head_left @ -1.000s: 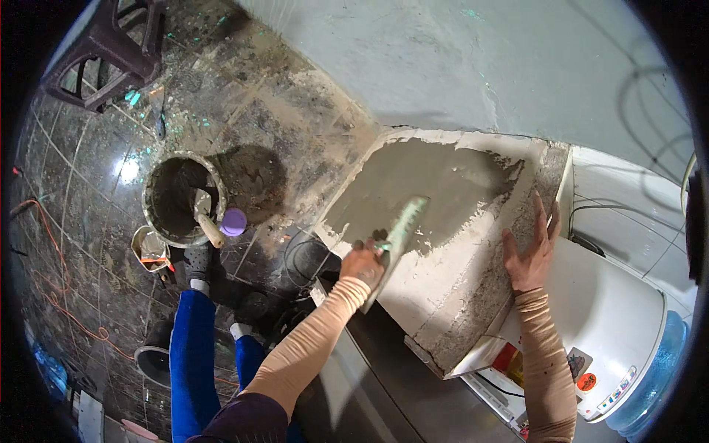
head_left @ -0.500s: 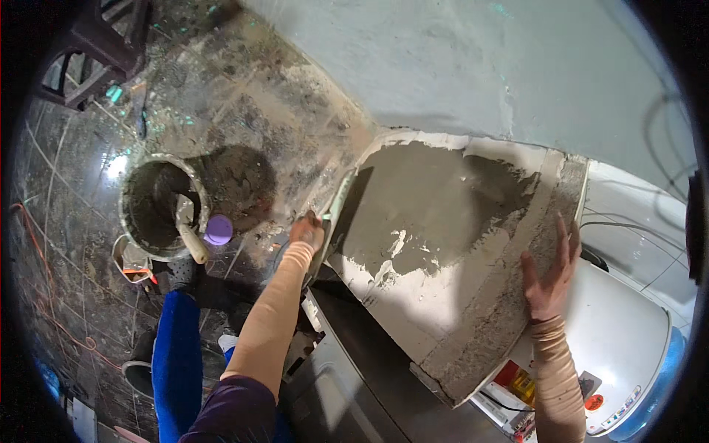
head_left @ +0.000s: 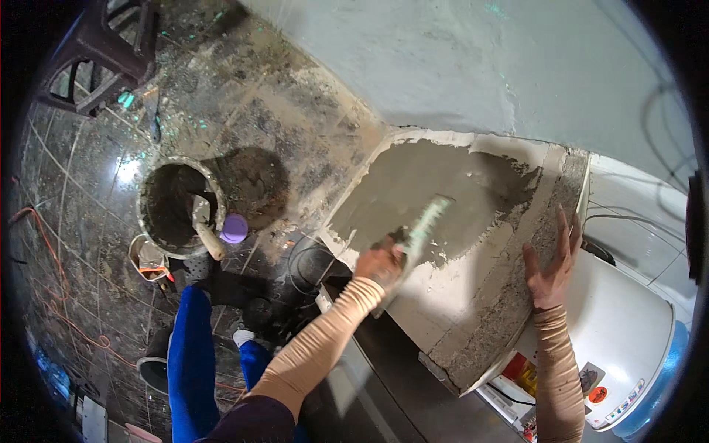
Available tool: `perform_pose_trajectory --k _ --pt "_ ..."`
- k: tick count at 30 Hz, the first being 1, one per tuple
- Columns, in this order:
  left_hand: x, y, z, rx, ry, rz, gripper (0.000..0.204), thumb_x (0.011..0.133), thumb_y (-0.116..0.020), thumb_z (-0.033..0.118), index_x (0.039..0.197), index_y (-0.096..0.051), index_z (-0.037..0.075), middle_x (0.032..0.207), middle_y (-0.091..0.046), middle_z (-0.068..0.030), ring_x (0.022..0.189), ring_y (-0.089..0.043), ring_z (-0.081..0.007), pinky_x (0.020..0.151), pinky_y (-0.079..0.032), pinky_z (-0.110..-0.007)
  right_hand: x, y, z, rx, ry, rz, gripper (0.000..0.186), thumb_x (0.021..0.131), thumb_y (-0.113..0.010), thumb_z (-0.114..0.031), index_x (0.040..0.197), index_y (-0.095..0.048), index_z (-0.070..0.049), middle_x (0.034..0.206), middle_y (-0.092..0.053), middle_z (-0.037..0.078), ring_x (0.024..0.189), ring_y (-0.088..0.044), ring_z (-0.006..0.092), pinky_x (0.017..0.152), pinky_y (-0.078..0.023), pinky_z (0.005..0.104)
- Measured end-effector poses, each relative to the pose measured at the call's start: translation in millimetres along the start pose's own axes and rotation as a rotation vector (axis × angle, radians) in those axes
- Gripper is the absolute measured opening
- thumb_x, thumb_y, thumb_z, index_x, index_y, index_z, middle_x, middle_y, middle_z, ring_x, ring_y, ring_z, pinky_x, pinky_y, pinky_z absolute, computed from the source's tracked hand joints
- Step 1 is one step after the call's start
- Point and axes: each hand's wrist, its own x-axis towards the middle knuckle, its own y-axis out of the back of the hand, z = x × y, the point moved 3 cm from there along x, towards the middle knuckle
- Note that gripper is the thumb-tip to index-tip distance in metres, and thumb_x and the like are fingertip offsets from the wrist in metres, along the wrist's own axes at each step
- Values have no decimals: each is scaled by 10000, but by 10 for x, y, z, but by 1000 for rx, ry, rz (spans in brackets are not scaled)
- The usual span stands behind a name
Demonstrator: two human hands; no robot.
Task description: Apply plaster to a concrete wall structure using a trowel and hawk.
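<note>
My left hand (head_left: 379, 264) is closed around a long plastering trowel (head_left: 425, 230), its pale green back smeared with mortar. The trowel lies over the wet grey mortar (head_left: 391, 184) coating part of a pale slab (head_left: 443, 299). Its grip is mostly hidden by my fingers. Bare pale patches and ragged mortar edges show near the trowel. My right hand (head_left: 552, 266) rests with spread fingers on the rough right edge strip (head_left: 509, 306) of the slab, holding nothing.
A bucket (head_left: 148, 177) of dark mortar with a wooden-handled trowel (head_left: 207, 235) stands left, beside a purple lid (head_left: 234, 228) and a small tub (head_left: 149, 257). A dark stool (head_left: 111, 52) is far left. A white rounded appliance (head_left: 620, 325) sits right; a grey wall (head_left: 458, 66) rises behind.
My left hand has carried the trowel from the slab's left edge rightward onto the wet mortar. My right hand stays at the right edge. The view has shifted slightly.
</note>
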Motion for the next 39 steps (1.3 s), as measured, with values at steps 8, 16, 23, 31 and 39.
perform_pose_trajectory --k 8,16,23,31,39 --pt "-628 251 752 -192 -46 -54 321 935 -472 291 1078 -555 17 831 -609 -242 761 -606 -431 661 -503 -493 -8 33 -4 10 -54 -12 731 739 -684 -166 1404 -382 -128 1455 -257 237 1345 -276 412 1092 -270 472" --pt "711 292 -1549 -54 286 41 316 969 -385 287 938 -590 48 790 -611 -185 739 -596 -335 658 -469 -396 12 12 -16 -18 -47 -59 671 760 -685 -182 1368 -426 -64 1448 -279 233 1355 -266 378 1104 -232 455" --pt "1227 -474 -2479 107 400 -116 521 962 -267 447 1032 -605 57 981 -633 -245 980 -579 -429 838 -463 -499 -54 -63 36 -58 -31 -127 664 812 -631 -135 1404 -343 -48 1465 -271 222 1364 -257 355 1114 -202 441" --pt "679 -232 -1629 3 169 -164 455 965 -348 377 926 -630 23 841 -630 -248 836 -599 -426 740 -489 -477 -44 -45 73 -158 -84 -142 664 793 -668 -167 1382 -389 -42 1458 -293 215 1359 -266 361 1119 -196 443" --pt "-140 -49 -380 -30 164 -134 365 936 -336 381 1023 -492 63 749 -629 -252 740 -623 -433 671 -503 -513 -2 5 11 24 -73 -71 669 765 -689 -183 1375 -425 -108 1473 -241 208 1364 -251 377 1109 -223 471"
